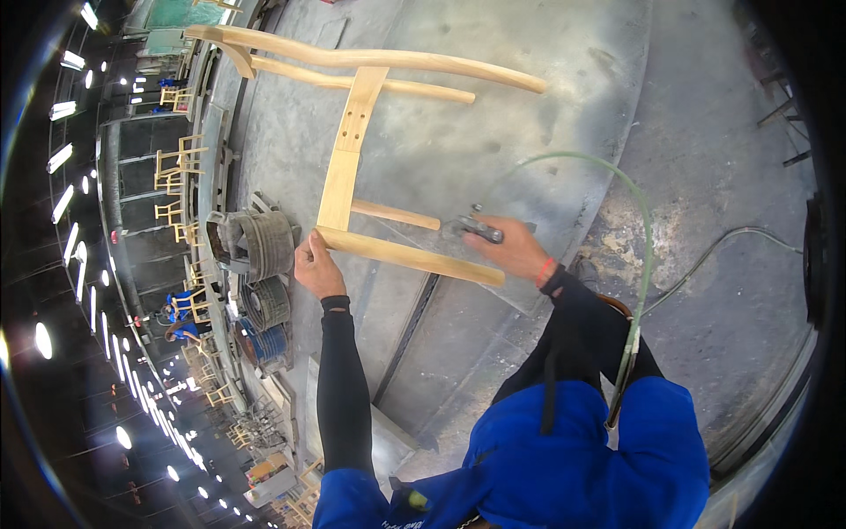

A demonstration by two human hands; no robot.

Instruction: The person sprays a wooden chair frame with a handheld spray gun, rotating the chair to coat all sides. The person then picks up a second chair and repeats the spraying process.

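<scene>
A pale wooden chair frame (339, 189) stands before me, with long curved rails at its far side and a straight leg (414, 257) at its near side. My left hand (319, 269) is closed, its fingers pinching the frame's near left corner. My right hand (514, 251) is wrapped round a small grey metal spray gun (463, 227). The gun's head points left, close to the end of a short wooden bar (397, 214) and just above the straight leg. My right fingers partly hide the gun's handle.
A pale green hose (648, 220) arcs from my right side over the grey metal surface (529, 132). Stacked dark buckets (269, 247) stand at the left, with a blue one (264, 344) below. Another hose (714, 242) lies at the right. More chair frames (181, 163) line the far left.
</scene>
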